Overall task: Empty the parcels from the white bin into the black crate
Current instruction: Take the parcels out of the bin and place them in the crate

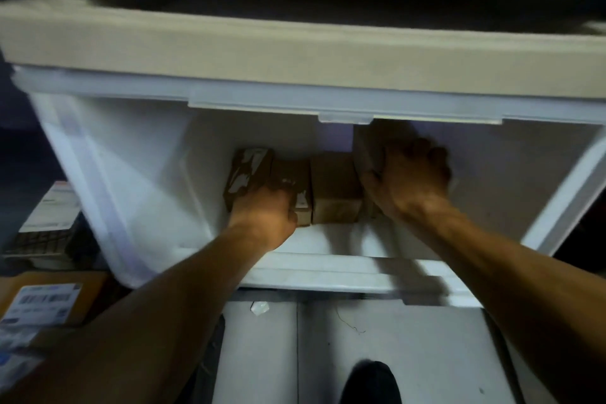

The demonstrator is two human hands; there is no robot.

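Note:
The white bin (108, 174) fills the middle of the head view, and both my arms reach down into it. Several small brown cardboard parcels lie in a row on its floor. My left hand (265, 213) grips the parcel with torn white tape (247, 170) at the left end of the row. A plain brown parcel (334, 187) sits between my hands. My right hand (413, 177) holds a larger grey-brown parcel (370, 144) that leans against the bin's far wall. The black crate is dark and blurred at the left edge (39, 243).
Labelled cardboard parcels (46, 302) lie at the lower left beside the bin. A beige ledge (295, 46) runs above the bin's far rim. Pale floor tiles (393, 354) and a dark shoe (370, 384) show below the bin.

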